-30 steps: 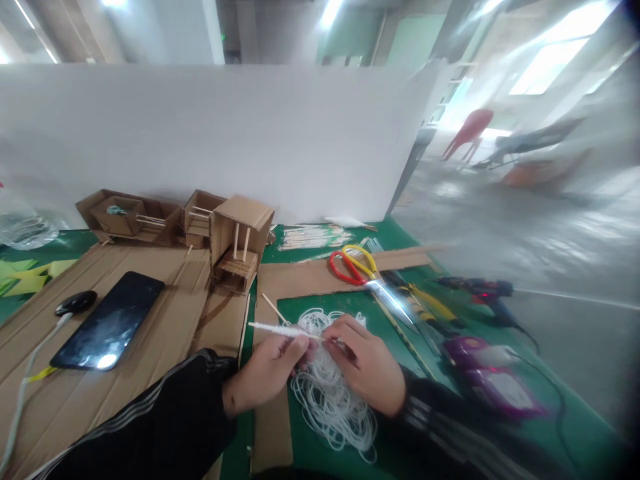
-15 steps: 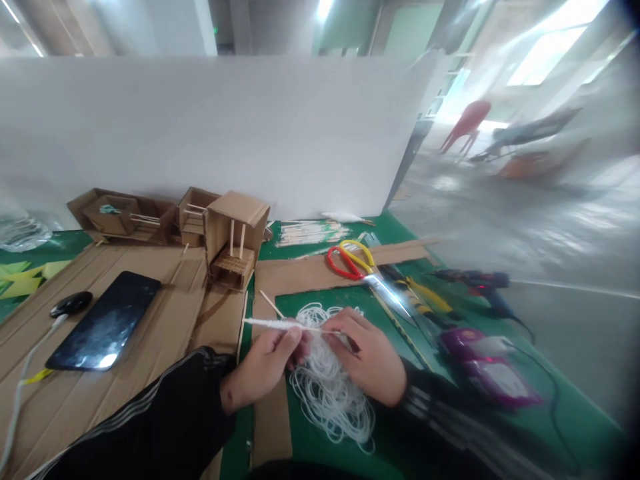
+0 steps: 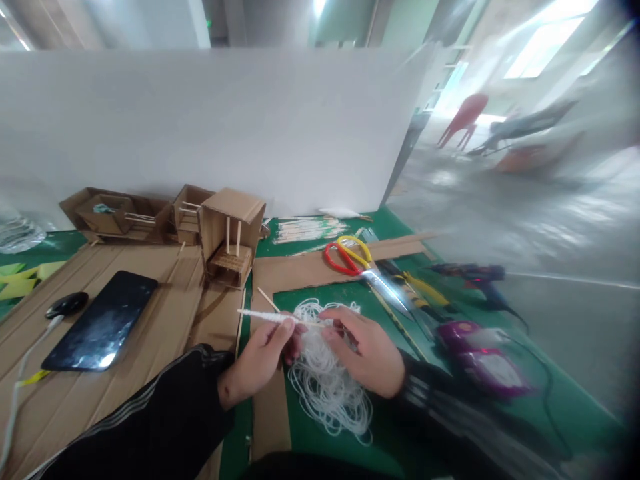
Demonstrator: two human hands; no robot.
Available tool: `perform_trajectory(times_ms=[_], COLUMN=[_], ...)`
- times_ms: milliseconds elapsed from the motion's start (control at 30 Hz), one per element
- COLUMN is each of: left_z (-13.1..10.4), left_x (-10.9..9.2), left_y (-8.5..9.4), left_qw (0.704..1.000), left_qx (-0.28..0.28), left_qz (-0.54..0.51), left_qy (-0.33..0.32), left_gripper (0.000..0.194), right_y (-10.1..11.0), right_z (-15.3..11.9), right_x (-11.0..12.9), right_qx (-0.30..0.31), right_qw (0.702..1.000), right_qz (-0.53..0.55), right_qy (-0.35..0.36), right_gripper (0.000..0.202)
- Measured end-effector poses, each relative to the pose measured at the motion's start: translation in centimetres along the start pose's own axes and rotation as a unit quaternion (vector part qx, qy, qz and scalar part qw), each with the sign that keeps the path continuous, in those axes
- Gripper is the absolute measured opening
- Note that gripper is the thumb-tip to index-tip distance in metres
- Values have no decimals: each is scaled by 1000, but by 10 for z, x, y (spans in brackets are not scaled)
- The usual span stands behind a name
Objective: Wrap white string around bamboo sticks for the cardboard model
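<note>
A thin wooden stick, its left part wound with white string, lies nearly level between my hands. My left hand pinches it around the middle between thumb and fingers. At the bare right end, my right hand has its thumb and fingers closed in on the stick; whether string is also between them I cannot make out. Beneath both hands a loose heap of white string rests on the green table. Just behind the left fingers another thin stick lies on a cardboard strip.
Scissors with red and yellow handles lie behind the string. Rightward are pliers, a purple-and-white package and a power drill. Cardboard boxes and a phone are on the left. A white panel stands behind.
The view has shifted slightly. The wound end of the stick is tipped a little higher, and my right fingers have loosened slightly around the bare end.
</note>
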State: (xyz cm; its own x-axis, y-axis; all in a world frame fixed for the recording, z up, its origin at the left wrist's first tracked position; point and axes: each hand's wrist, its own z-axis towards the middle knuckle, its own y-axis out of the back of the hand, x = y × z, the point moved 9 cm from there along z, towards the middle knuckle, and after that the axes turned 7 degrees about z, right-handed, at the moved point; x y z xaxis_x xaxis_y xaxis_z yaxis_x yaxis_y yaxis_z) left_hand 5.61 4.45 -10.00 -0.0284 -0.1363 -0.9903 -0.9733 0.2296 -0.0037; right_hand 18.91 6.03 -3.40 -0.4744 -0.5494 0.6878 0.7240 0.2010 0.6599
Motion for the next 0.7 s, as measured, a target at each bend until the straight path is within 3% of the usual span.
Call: perform_trajectory(times_ms=[233,500,700], left_z=[0,0,1], left_x=[1,-4,-2], left_y=[0,-1,-1], left_qw=[1000,1000,1000], left_qx=[5,8,10], left_qz=[4,9,9], left_qy=[0,-12,-21], left_gripper=[46,43,44], right_y=[4,-1,3], right_z=[-1,-2,-2], right_x=[1,1,2], right_qx=[-21,0,-16], right_qw=[1000,999,1000], right_qz=[-6,-21,-12], right_qy=[16,24,15], right_gripper=[17,23,13])
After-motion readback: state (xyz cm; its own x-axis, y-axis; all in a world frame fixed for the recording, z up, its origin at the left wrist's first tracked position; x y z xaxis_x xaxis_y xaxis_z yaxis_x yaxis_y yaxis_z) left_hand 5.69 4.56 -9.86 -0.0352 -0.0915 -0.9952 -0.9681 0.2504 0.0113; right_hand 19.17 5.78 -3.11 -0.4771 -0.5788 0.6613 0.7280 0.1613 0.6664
